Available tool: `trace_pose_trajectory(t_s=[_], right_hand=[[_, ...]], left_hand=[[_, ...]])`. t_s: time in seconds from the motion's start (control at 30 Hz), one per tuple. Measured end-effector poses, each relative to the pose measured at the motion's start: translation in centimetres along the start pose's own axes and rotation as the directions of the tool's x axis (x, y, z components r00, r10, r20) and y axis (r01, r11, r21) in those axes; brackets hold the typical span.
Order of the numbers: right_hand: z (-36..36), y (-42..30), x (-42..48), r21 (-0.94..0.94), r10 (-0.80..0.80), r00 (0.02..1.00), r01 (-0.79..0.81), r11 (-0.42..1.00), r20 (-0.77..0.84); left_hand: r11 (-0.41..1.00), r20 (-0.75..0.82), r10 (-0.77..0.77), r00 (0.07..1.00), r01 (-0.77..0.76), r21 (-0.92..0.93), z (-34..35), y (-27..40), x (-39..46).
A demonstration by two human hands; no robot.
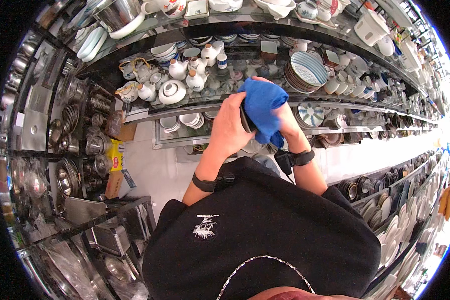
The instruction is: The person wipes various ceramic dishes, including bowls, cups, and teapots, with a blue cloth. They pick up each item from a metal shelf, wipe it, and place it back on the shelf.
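In front of my chest, my left hand [230, 122] grips a dark item [247, 119] by its side. Most of that item is hidden under a blue cloth [264, 107], so its kind is unclear. My right hand [288, 122] holds the cloth against it and looks slightly blurred. Beyond my hands a glass shelf [232, 95] carries white ceramic bottles [178, 69], a round white lidded pot [171, 92] and teapots with wicker handles [128, 92]. Right of the cloth stands a stack of blue-patterned plates [308, 71].
An upper shelf [225, 30] with more ceramics juts out above the glass one. White bowls [191, 119] sit on a lower shelf. Metalware racks [65, 138] line the left, with a yellow box [117, 155] by the floor [146, 150]. Racks of plates [393, 228] stand at right.
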State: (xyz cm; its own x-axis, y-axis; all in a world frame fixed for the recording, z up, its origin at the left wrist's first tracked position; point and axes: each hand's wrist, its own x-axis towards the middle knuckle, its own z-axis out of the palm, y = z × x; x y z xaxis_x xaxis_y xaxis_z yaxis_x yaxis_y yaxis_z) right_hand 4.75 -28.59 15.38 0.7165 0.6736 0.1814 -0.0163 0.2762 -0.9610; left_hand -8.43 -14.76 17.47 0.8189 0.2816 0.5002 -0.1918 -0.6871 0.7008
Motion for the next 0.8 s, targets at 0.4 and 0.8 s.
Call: trace_pose_trajectory(t_s=[0.4, 0.8], right_hand=[[4.4, 1.7, -2.9, -0.553, -0.021, 0.996, -0.031, 0.833, -0.088], [5.9, -4.3, -3.1, -0.889, -0.044, 0.901, 0.432, 0.153, 0.431]], left_hand=[[0.919, -0.127, 0.018, 0.992, -0.067, -0.389, -0.1, -0.8, -0.6], [0.648, 0.087, -0.324, 0.942, 0.288, -0.705, -1.8, -3.3, -0.5]])
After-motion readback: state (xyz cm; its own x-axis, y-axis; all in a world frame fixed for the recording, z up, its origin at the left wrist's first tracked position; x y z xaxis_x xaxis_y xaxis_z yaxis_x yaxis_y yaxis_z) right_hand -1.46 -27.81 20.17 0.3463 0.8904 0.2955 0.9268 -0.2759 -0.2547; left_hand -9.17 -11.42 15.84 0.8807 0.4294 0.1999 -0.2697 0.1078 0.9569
